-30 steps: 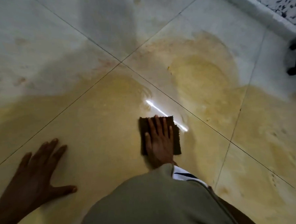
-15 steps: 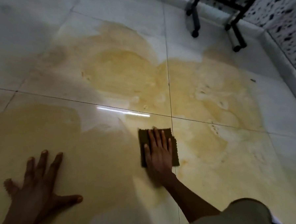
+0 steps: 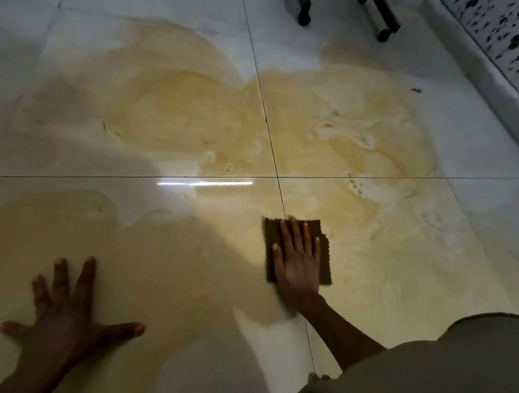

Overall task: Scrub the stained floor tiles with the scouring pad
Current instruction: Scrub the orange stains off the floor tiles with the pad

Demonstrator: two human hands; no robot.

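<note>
A dark brown square scouring pad (image 3: 323,247) lies flat on the pale floor tiles, across a grout line. My right hand (image 3: 297,260) presses down on it with fingers stretched forward, covering most of the pad. A wide yellow-brown stain (image 3: 324,139) spreads over several tiles around and beyond the pad. My left hand (image 3: 66,314) rests flat on the stained tile at lower left, fingers spread, holding nothing.
Black metal furniture legs (image 3: 384,12) stand on the floor at the top right. A white skirting (image 3: 467,47) and a speckled wall (image 3: 495,15) run along the right edge. My knee in grey-green cloth (image 3: 441,364) fills the lower right corner.
The view has swung to the right, bringing the furniture legs and wall into sight. My right hand has moved the pad rightward onto the grout line. My left hand stays planted.
</note>
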